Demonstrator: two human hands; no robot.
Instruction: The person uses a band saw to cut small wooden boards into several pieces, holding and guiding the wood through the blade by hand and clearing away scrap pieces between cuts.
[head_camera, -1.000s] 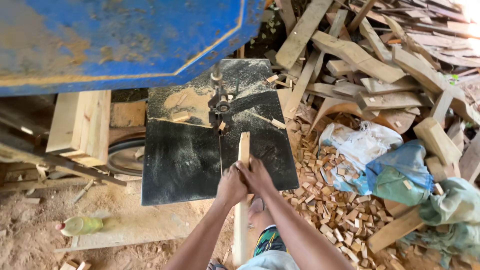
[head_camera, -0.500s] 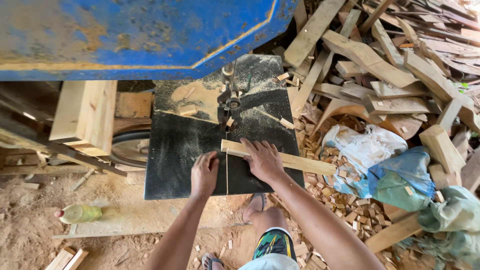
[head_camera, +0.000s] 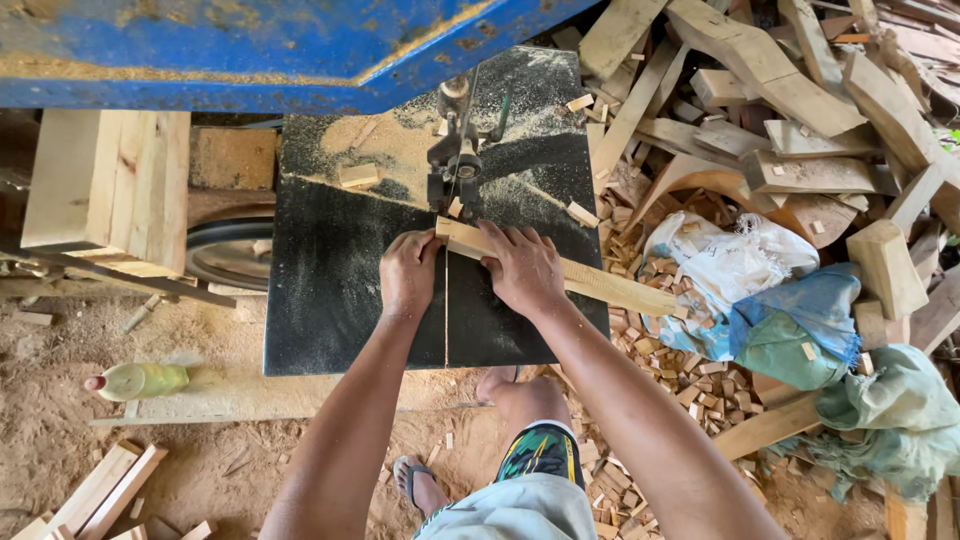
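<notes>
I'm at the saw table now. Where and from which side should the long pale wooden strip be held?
Probably on its flat top face, from the near edge of the black saw table. The long pale wooden strip lies flat and slants down to the right, its left end by the blade guide. The left hand and right hand press it either side of the cut line, clear of the blade.

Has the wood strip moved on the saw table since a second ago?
Yes. The wood strip lay along the table slot, pointing at the blade guide; now it lies across the slot, its long end overhanging the table's right edge.
</notes>
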